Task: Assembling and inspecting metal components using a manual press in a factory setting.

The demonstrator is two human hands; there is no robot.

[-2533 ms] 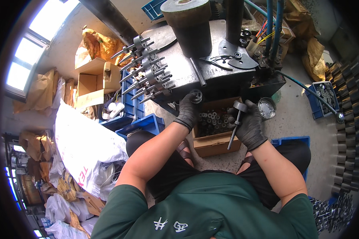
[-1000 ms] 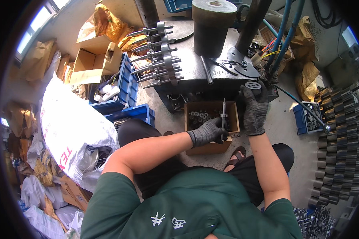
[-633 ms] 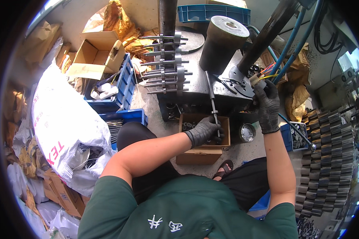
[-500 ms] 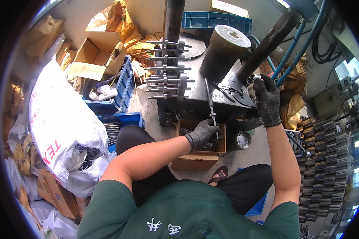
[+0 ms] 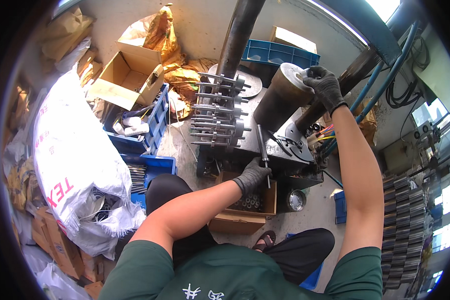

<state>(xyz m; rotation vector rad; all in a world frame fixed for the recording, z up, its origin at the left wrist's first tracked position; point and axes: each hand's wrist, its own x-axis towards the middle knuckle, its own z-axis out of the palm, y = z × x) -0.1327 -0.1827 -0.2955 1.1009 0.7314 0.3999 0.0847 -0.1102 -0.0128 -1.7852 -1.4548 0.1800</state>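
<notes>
rod [image 5: 262,150] lower end hidden inside gloved left hand [image 5: 252,176] | cardboard box [image 5: 245,210] contents too small to identify | right hand [image 5: 324,86] fingers curl over cylinder [image 5: 285,97] top, contact surface unseen

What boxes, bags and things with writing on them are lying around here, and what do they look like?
White sack: left side, big, lumpy, red lettering.
Open cardboard box: upper left, brown, flaps up.
Small cardboard box: below the left hand, brown, holding dark metal parts.
Closed cardboard box: top, behind a blue crate.
Golden-brown bags: crumpled, against the wall.
No screens or signs show.
</notes>
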